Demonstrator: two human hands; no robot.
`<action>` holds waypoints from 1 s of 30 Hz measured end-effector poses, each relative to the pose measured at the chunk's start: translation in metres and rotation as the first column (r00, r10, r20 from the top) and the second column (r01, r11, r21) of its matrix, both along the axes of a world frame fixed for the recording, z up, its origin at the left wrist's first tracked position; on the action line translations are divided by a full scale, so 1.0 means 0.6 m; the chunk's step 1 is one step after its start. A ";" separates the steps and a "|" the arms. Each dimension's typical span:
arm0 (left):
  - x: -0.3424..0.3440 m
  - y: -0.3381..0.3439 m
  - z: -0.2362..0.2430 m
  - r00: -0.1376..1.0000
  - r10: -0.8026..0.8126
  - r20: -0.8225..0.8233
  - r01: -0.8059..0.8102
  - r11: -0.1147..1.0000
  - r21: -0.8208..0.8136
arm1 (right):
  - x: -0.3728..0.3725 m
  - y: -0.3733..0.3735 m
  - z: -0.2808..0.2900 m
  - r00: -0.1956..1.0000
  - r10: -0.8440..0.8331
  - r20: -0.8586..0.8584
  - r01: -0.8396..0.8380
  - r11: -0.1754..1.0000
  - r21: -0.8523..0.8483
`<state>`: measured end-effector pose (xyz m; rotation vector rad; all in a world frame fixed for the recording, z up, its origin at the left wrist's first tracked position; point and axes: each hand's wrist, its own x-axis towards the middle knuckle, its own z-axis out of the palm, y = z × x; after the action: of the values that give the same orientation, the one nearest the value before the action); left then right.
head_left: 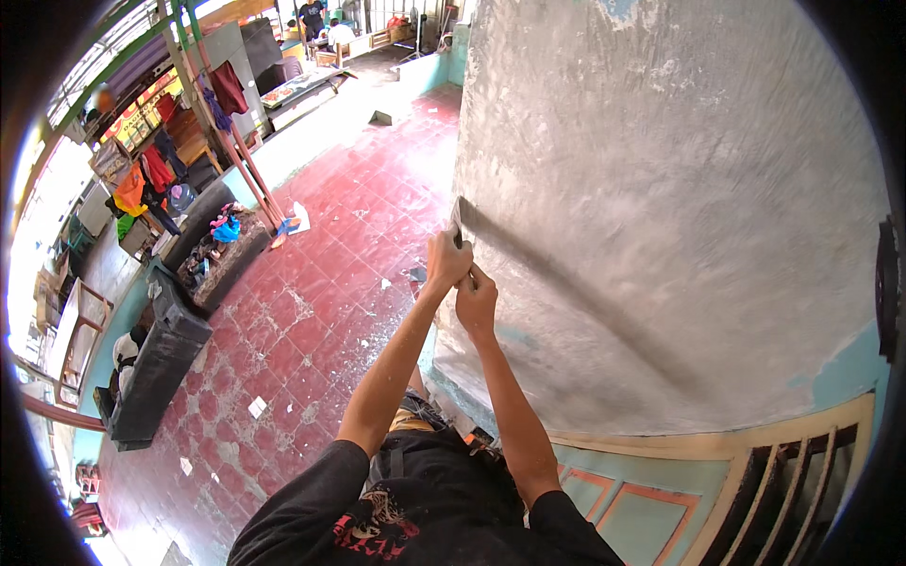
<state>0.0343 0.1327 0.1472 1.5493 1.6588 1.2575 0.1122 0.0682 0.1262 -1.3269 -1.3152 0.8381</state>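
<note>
Both my arms reach up to the left edge of a grey, patchily plastered wall [661, 189]. A scraper [459, 209] with a flat grey blade lies against that edge, its blade pointing up and away from me. My left hand [447, 260] is closed round the scraper just below the blade. Right below it, my right hand [477, 304] is closed too, at the lower end of the handle. Most of the handle is hidden by my fingers. Worn blue paint [845, 368] shows low on the wall.
Pale scraps and dust lie on the red tiled floor [311, 311]. A black bench-like block [156, 368] and clothes on a rack [151, 184] stand left. A pale blue panelled door [651, 509] and barred opening [793, 491] are at lower right. People [316, 24] are far back.
</note>
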 end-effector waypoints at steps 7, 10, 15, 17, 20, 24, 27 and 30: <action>0.004 0.024 -0.004 0.997 0.054 -0.063 -0.048 0.995 0.085 | 0.008 0.016 0.011 0.999 0.038 -0.005 -0.038 0.999 -0.004; 0.003 0.017 0.001 0.999 0.041 -0.013 -0.041 0.998 0.053 | 0.006 0.014 0.006 0.999 0.037 -0.028 -0.037 0.999 0.009; 0.007 0.003 0.009 0.998 0.021 -0.062 -0.017 0.998 0.056 | 0.007 0.006 0.018 0.999 0.020 -0.028 -0.019 1.000 0.021; 0.003 0.020 0.014 0.999 0.022 -0.047 -0.018 0.998 0.067 | 0.009 0.008 0.020 0.998 0.040 -0.042 -0.042 0.998 -0.045; -0.004 0.017 0.007 0.999 0.020 -0.029 -0.019 0.999 0.042 | -0.002 -0.006 0.041 0.994 0.038 -0.101 -0.049 0.993 -0.110; 0.008 -0.001 -0.004 0.998 0.020 -0.060 -0.014 0.995 0.101 | 0.004 -0.005 0.010 0.995 -0.007 -0.102 0.012 0.999 0.049; 0.002 0.027 0.001 0.999 0.031 -0.026 -0.028 0.995 0.096 | 0.006 0.015 0.007 0.998 0.020 -0.065 -0.019 1.000 0.023; 0.000 0.030 0.003 0.998 0.043 -0.035 -0.040 0.995 0.092 | 0.014 0.017 0.011 0.996 0.074 -0.048 -0.078 0.994 -0.074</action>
<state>0.0344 0.1508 0.1492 1.6081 1.6854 1.3509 0.1206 0.0787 0.1331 -1.3154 -1.3163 0.9738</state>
